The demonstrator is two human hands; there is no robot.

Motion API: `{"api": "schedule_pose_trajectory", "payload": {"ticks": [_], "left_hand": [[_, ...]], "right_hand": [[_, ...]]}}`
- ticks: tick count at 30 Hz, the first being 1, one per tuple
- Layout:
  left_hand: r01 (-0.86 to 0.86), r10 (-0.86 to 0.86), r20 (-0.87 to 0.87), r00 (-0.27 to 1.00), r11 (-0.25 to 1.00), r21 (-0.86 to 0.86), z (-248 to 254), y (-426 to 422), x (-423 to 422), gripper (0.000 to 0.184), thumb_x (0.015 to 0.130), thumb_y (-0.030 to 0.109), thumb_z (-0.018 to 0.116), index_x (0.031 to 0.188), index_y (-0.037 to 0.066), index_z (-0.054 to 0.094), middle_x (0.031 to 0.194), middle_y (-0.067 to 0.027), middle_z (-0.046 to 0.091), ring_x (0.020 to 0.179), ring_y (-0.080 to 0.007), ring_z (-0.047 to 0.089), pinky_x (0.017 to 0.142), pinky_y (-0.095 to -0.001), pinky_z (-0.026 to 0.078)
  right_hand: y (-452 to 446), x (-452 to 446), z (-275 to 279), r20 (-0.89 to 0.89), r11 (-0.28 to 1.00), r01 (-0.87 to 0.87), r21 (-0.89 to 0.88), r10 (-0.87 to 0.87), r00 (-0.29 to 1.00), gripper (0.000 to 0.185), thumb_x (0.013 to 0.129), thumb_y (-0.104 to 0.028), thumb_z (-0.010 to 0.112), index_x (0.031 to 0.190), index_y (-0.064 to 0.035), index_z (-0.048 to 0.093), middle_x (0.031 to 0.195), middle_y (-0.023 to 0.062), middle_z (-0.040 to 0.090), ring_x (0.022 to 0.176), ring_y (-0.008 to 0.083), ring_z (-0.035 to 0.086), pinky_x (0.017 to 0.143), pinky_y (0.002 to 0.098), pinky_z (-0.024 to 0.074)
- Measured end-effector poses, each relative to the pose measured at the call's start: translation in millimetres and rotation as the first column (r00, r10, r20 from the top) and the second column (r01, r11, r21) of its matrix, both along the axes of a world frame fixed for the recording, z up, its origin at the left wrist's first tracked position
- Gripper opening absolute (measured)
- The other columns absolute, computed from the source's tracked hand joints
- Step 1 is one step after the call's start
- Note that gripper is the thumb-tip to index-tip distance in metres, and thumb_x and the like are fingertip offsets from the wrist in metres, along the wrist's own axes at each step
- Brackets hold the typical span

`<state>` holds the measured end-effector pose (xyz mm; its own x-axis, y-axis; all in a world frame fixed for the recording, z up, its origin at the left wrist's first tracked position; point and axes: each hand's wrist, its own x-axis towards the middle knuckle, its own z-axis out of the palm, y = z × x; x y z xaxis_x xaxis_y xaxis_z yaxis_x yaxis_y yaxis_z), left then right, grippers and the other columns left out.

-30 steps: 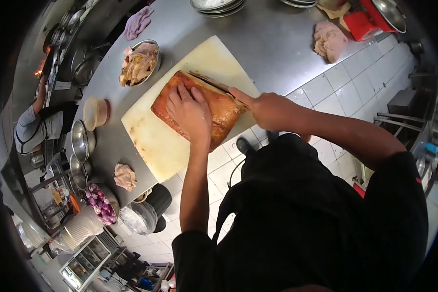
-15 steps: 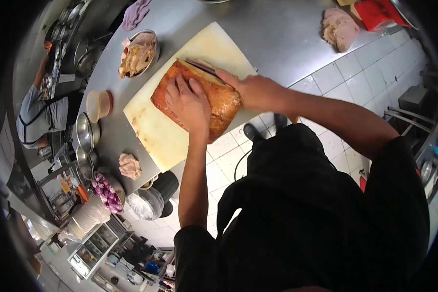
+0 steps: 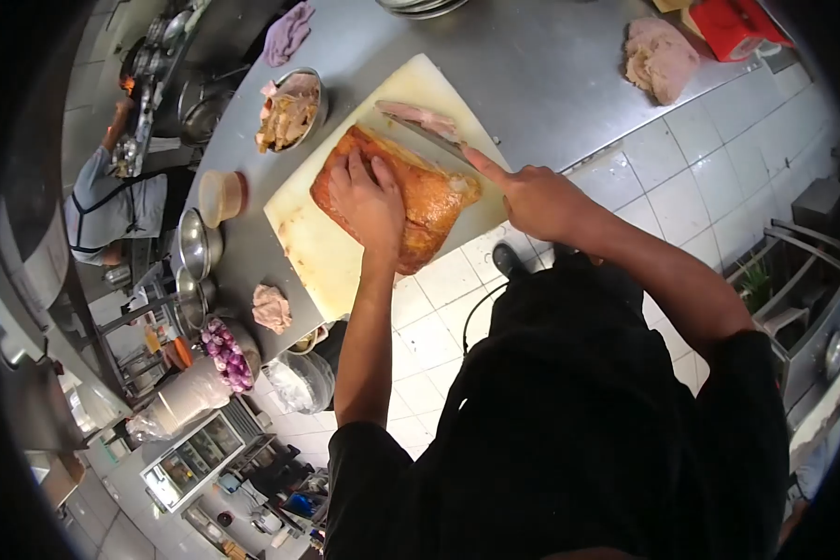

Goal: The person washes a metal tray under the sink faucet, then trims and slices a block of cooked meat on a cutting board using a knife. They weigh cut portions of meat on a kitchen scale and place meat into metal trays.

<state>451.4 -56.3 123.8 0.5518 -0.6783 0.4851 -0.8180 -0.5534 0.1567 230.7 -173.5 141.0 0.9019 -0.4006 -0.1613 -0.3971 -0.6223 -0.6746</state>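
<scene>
A large browned slab of roasted meat (image 3: pixel 436 207) lies on the pale cutting board (image 3: pixel 301 254). My left hand (image 3: pixel 369 201) rests on top of it, fingers spread. My right hand (image 3: pixel 541 201) is closed round the handle of a knife (image 3: pixel 450 144), its index finger stretched along the blade's back. The blade is a little apart from the meat's cut side. Beside the blade lies a thin pale slice (image 3: pixel 422 118); whether the blade touches it I cannot tell. The handle is mostly hidden in my hand.
Left of the board stand a metal bowl (image 3: pixel 321 114) of meat pieces, a plastic tub (image 3: pixel 217 198) and steel bowls (image 3: pixel 194 245). Meat lumps lie at the near left (image 3: pixel 272 309) and far right (image 3: pixel 661 61). Another person (image 3: pixel 121 201) works at the far left.
My right hand has drawn the knife away from the slab's cut side. A slice now lies apart from the slab. My left hand stays on the meat; the whole view has shifted slightly.
</scene>
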Motion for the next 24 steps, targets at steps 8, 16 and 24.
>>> {"api": "schedule_pose_trajectory", "payload": {"ticks": [8, 16, 24], "left_hand": [[0.496, -0.468, -0.178, 0.865, 0.85, 0.178, 28.9, -59.4, 25.3, 0.04, 0.077, 0.005, 0.064, 0.117, 0.004, 0.064, 0.117, -0.0186, 0.058, 0.108, -0.0352, 0.056, 0.096, -0.0431, 0.044], [0.612, -0.491, -0.374, 0.787, 0.544, 0.574, 32.8, -103.1, 51.9, 0.032, 0.071, 0.001, 0.063, 0.103, 0.006, 0.065, 0.095, -0.0115, 0.061, 0.095, -0.0324, 0.061, 0.086, -0.0423, 0.048], [0.439, -0.434, -0.331, 0.838, 0.896, -0.065, 67.6, -63.9, 61.0, 0.018, 0.076, 0.009, 0.069, 0.093, 0.002, 0.066, 0.09, -0.0141, 0.066, 0.077, -0.0315, 0.065, 0.072, -0.0383, 0.052]], "right_hand": [[-22.9, -66.6, 55.9, -0.115, 0.955, 0.179, 0.238, -0.155, 0.981, 0.074, 0.087, -0.006, 0.048, 0.153, -0.0207, 0.017, 0.075, 0.0268, 0.061, 0.075, 0.0418, 0.062, 0.075, 0.0495, 0.0482], [-10.5, -120.5, 32.4, -0.174, 0.89, 0.382, 0.248, -0.347, 0.922, 0.071, 0.09, -0.007, 0.048, 0.152, -0.0213, 0.016, 0.069, 0.0275, 0.059, 0.069, 0.0473, 0.059, 0.071, 0.0547, 0.0448], [-8.5, -115.8, 36.5, -0.148, 0.905, 0.334, 0.263, -0.305, 0.941, 0.063, 0.091, -0.009, 0.048, 0.148, -0.0135, 0.023, 0.073, 0.0293, 0.061, 0.073, 0.0477, 0.06, 0.07, 0.0552, 0.0439]]}}
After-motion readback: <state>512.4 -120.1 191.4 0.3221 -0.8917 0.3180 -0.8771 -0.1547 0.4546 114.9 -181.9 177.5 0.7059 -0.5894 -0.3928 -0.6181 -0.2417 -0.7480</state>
